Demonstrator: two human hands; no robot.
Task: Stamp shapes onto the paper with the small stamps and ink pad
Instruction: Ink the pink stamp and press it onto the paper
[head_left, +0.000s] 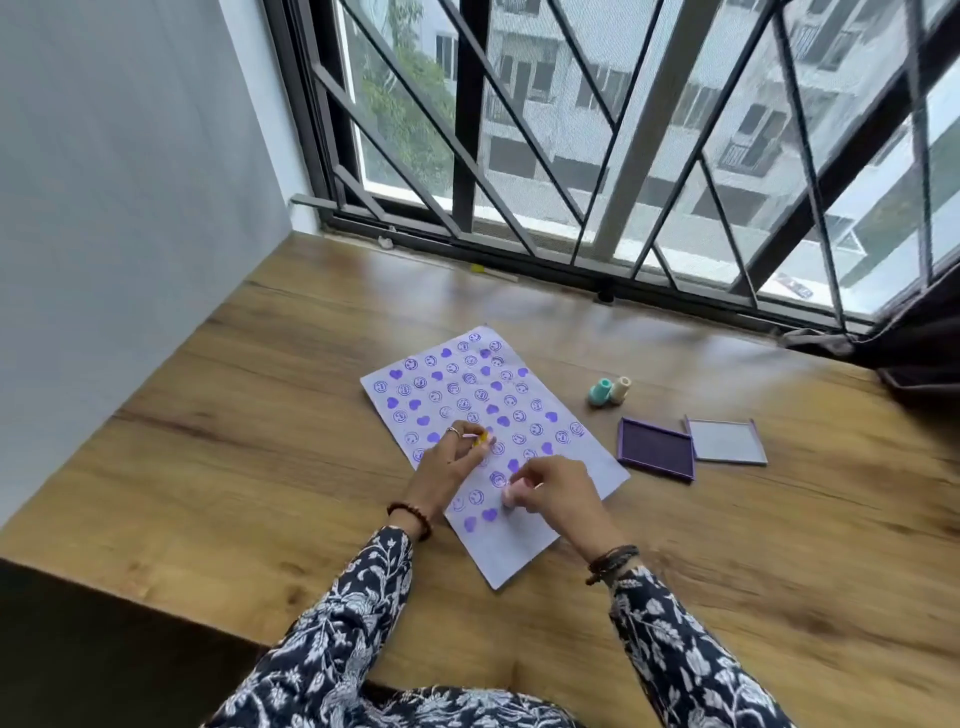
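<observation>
A white paper (524, 545) lies angled on the wooden table, covered with several rows of purple hearts and smiley faces. My left hand (447, 467) pinches a small yellow stamp (482, 439) over the paper's middle. My right hand (556, 493) grips a small pink stamp (511, 493), its base down on the paper near the lower rows. To the right of the paper sits the open purple ink pad (656, 448), apart from both hands.
The pad's clear lid (725, 439) lies just right of it. A teal stamp (601, 392) and a cream stamp (620, 388) stand upright behind the pad. A barred window runs along the table's far edge; a white wall on the left.
</observation>
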